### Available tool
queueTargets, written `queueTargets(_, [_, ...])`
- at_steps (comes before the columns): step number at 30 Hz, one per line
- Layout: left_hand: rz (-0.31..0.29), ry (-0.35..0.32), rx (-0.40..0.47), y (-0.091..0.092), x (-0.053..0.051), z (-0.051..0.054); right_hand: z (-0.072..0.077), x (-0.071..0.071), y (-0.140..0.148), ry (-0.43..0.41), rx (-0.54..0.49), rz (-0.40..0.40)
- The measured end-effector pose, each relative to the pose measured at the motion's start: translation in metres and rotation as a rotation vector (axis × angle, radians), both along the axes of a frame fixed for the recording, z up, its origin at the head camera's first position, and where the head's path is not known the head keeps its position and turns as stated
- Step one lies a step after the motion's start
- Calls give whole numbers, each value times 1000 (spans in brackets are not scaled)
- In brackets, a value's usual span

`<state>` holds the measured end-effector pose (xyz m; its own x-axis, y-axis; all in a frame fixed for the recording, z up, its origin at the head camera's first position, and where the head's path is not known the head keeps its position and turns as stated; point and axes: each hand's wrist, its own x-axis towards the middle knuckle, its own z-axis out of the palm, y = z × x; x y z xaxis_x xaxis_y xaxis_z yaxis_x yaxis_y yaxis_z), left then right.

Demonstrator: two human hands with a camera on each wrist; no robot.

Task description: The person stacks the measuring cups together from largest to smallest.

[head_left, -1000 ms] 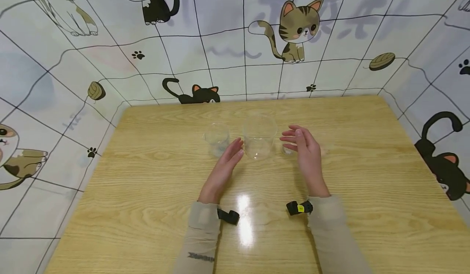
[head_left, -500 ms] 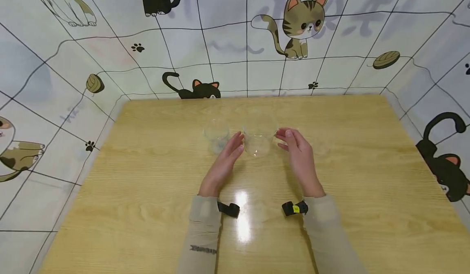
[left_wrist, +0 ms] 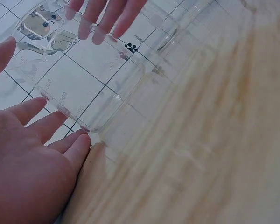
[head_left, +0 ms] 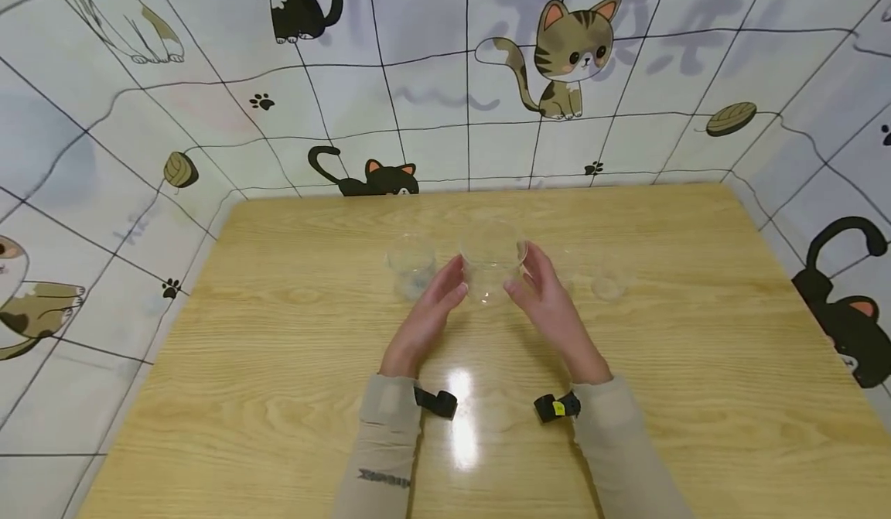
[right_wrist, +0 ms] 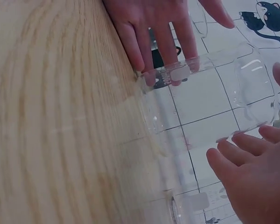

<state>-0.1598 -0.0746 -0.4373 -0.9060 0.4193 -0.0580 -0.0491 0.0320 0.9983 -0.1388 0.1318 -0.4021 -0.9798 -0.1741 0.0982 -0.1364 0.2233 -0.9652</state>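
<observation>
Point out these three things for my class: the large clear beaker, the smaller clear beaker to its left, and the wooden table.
Large clear beaker (head_left: 490, 265): head view, middle of its wall.
Smaller clear beaker (head_left: 411, 265): head view, middle of its wall.
Wooden table (head_left: 278, 341): head view, bare top.

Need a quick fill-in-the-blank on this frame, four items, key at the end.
1. The large clear beaker is ____ the left hand and the right hand.
2. In the left wrist view, the printed scale on the beaker reads, going up, 100, ____, 300.
3. From the person's side, the smaller clear container is to the ____ of the beaker.
4. The yellow tag is at the person's ____ wrist.

Missing words: between; 200; left; right.
</observation>
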Motion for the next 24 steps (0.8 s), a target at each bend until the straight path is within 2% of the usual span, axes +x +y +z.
queueTargets(6, [21,-1,-40,-2,1,1,-5,-2,-2,-27,-46,81])
queueTargets(12, [14,-4,-46,-1,-3,0,-15,-6,3,-62,-129,94])
queueTargets(16, [19,2,-51,1,-5,-8,-21,-4,5,-91,-163,86])
queueTargets(21, [58,-20,-63,0,-10,-22,-26,-5,4,-97,-190,75])
queueTargets(24, [70,-28,-64,0,-10,-26,-28,-6,3,-113,-206,66])
